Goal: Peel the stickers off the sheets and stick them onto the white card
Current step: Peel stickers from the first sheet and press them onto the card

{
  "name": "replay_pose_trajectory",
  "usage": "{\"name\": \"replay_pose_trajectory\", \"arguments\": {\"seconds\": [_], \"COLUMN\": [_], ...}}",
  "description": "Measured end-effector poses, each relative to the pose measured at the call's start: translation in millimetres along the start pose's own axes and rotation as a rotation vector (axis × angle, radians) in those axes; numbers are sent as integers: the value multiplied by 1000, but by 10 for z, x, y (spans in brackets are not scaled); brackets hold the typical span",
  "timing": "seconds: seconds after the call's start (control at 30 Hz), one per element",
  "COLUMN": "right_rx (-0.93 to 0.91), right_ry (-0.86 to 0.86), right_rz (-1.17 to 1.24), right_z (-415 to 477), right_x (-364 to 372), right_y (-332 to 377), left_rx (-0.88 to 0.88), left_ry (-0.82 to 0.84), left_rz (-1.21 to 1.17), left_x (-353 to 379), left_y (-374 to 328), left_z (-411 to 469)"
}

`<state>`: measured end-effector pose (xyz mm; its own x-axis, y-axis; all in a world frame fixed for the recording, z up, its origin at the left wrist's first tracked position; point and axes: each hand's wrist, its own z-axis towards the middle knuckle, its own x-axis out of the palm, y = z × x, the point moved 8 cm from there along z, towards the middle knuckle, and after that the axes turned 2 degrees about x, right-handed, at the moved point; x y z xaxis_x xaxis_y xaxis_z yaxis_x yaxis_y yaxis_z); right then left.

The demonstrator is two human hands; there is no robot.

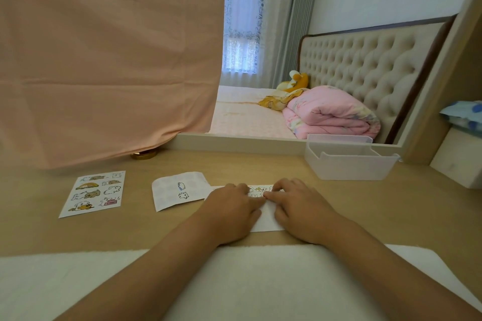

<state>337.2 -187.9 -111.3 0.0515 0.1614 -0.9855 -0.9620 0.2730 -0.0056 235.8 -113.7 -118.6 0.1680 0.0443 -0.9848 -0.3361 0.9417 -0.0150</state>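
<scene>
A: Where are the hands?

B: Both are on the card (266, 224), fingertips meeting near its far edge. The left hand (232, 206) lies flat and presses down. The right hand (300, 206) has bent fingers, tips down at the same spot. Whether they pinch a sticker or only rub one flat cannot be told, because the knuckles hide it.

A: And the stickers?

B: A row of stickers (258, 189) runs along the card's far edge. The spent sheet (169, 193), with two figures left, touches the card's far left corner. The full sheet (94, 194) lies well apart, further left.

A: What could go wrong?

B: Probably a crease or a crooked sticker, if the tips press before it lies flat. The card might also slide on the smooth bench (365, 203), since only the hands pin it. A forearm sweeping left could drag the spent sheet.

A: Room to move?

B: There is open bench to the right, up to the bin (347, 167). The cloth (104, 60) hangs low behind the full sheet, so a reach there should stay low. The pad (260, 268) covers the near edge under both forearms.
</scene>
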Motion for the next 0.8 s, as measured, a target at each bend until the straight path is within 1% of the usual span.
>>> {"name": "replay_pose_trajectory", "arguments": {"seconds": [0.07, 0.23, 0.43, 0.57, 0.8], "right_rx": [-1, -51, -35, -37, 36], "right_ry": [-1, -22, -81, -62, -94], "right_rz": [-3, 4, 76, 58, 112], "right_z": [-5, -45, -52, -16, -32], "right_x": [9, -31, -77, -48, -115], "right_y": [0, 6, -9, 5, -135], "left_rx": [-8, -96, -66, -60, -91], "left_ry": [-15, -64, -84, -91, -62], "left_rz": [-39, -107, -84, -94, -136], "left_x": [-25, -61, -14, -6, -28], "left_y": [20, 87, 98, 125, 128], "left_z": [-20, -39, -21, -12, -11]}}
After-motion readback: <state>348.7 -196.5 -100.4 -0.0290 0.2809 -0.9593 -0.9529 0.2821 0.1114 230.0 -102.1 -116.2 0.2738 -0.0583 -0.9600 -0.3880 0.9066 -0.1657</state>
